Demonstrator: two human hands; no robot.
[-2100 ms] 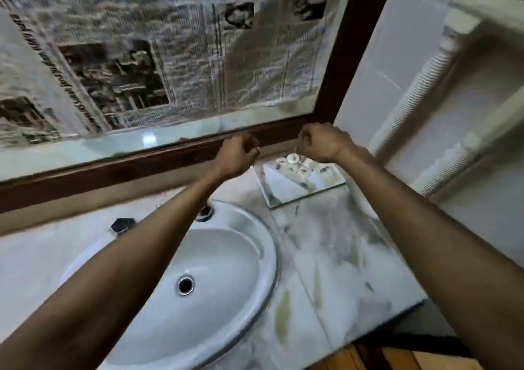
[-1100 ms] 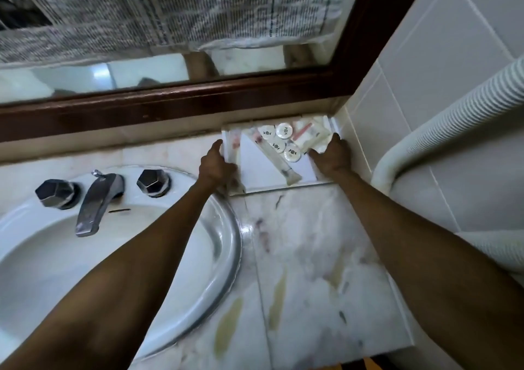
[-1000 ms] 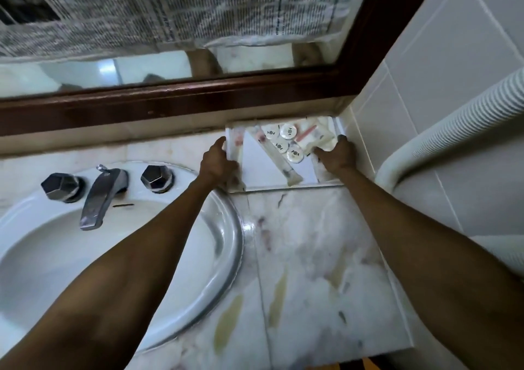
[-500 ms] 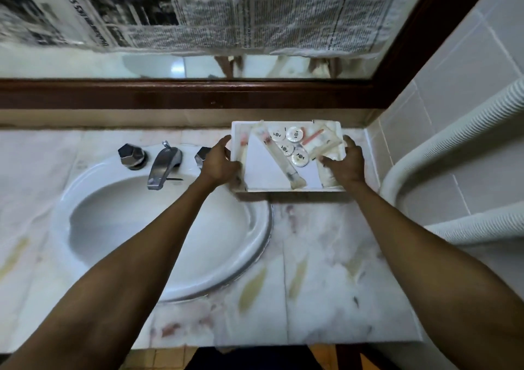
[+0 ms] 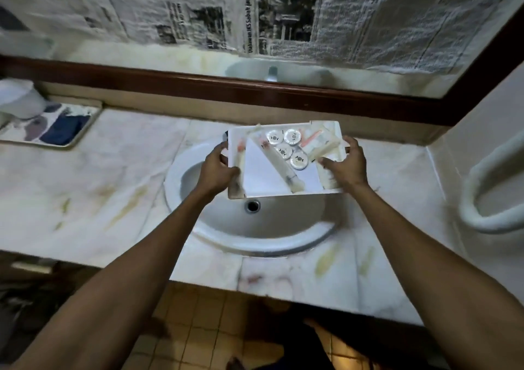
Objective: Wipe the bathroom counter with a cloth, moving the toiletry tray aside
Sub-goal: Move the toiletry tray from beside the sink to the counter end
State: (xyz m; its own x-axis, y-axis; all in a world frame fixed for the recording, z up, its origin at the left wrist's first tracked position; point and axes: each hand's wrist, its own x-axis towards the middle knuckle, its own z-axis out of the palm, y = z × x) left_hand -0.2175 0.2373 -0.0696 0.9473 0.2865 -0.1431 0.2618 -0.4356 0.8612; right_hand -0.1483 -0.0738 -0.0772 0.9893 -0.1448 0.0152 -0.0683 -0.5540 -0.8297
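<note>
Nearest, a tan tiled floor (image 5: 198,327) shows below the front edge of the marble counter (image 5: 93,199), which is pale and marked with yellowish and reddish stains. Set into the counter is an oval white sink (image 5: 255,228) with its drain open in the middle. Above the basin, clear of the counter, the white toiletry tray (image 5: 269,180) is held level between both hands: the left hand (image 5: 217,171) is closed around its left edge, and the right hand (image 5: 347,168) is closed on its right edge with the thumb over the rim. In the tray lie 4 round white caps (image 5: 287,148) and several clear wrapped sachets (image 5: 283,168). A white corrugated hose (image 5: 476,199) loops at the right wall. Far left on the counter sits a second tray (image 5: 51,126) holding a dark blue item, with a white object behind it. Beyond, a brown-framed mirror (image 5: 255,92) is covered with newspaper (image 5: 255,9).
</note>
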